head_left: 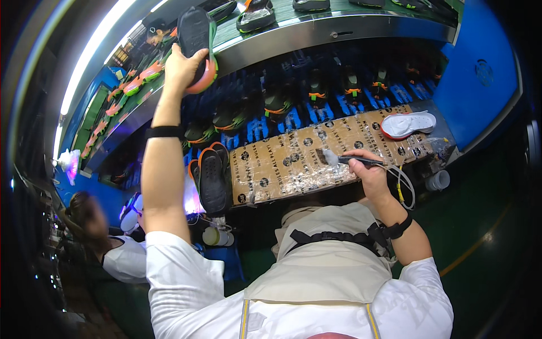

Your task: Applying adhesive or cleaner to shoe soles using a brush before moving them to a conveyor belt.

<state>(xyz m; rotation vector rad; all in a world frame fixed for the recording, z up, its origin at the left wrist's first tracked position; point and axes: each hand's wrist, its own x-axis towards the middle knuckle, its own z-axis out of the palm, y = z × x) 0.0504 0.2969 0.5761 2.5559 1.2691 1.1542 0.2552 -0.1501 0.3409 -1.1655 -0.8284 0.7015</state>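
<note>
My left hand [182, 66] is raised at the upper left and closed around a shoe sole [196, 31]. That sole is dark inside, with a coral end and a green edge, beside the belt's metal rim. Over the bench, my right hand [370, 174] grips a black-handled brush [345, 159] with pale, whitish bristles at its tip. A thin white tube [411, 195] loops from the brush's rear. Below the brush lies the bench top [293, 175], covered in printed brown cardboard under clear film. Black soles with orange rims [212, 178] stand at the bench's left end.
A white shoe piece with a red rim [407, 124] lies at the bench's right end. Behind, a conveyor belt's metal edge [271, 40] runs across, with several shoes above and a dark row below. A person in white [127, 263] is at left. A pale cup [437, 181] stands right.
</note>
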